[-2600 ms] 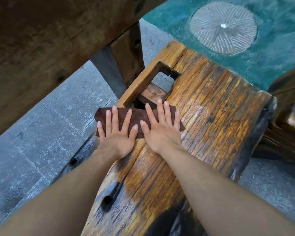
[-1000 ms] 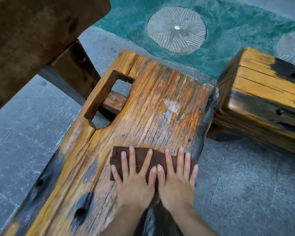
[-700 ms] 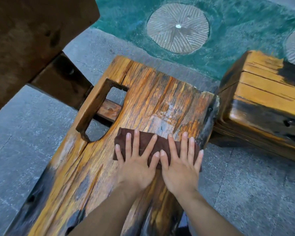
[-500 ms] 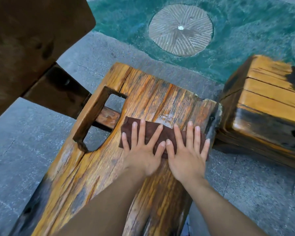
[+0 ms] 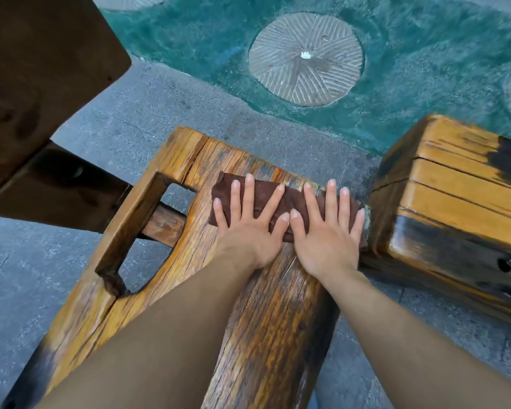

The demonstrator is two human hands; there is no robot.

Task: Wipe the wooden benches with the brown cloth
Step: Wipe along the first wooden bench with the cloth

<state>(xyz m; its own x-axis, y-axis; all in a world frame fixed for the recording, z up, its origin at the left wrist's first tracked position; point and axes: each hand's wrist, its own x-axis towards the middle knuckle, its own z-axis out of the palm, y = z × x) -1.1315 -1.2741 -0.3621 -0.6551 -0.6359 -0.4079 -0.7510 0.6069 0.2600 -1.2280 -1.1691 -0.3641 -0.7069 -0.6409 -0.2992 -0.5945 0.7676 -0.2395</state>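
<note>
The brown cloth (image 5: 291,199) lies folded into a strip across the far end of the worn orange-brown wooden bench (image 5: 257,335). My left hand (image 5: 250,231) and my right hand (image 5: 326,237) press flat on it side by side, fingers spread, thumbs almost touching. Neither hand grips it. The cloth's right end reaches the bench's right edge, under my right little finger. Much of the cloth is hidden beneath my palms.
A second wooden bench (image 5: 455,196) stands close on the right, end-on to this one. A dark wooden tabletop (image 5: 42,69) overhangs at upper left. The bench has a rectangular cut-out (image 5: 148,246) on its left. Ahead lies green ground (image 5: 425,69) with a round millstone (image 5: 306,59).
Both hands have pushed the cloth forward along the bench, from its near right part up to the far end. The second bench has come into view on the right.
</note>
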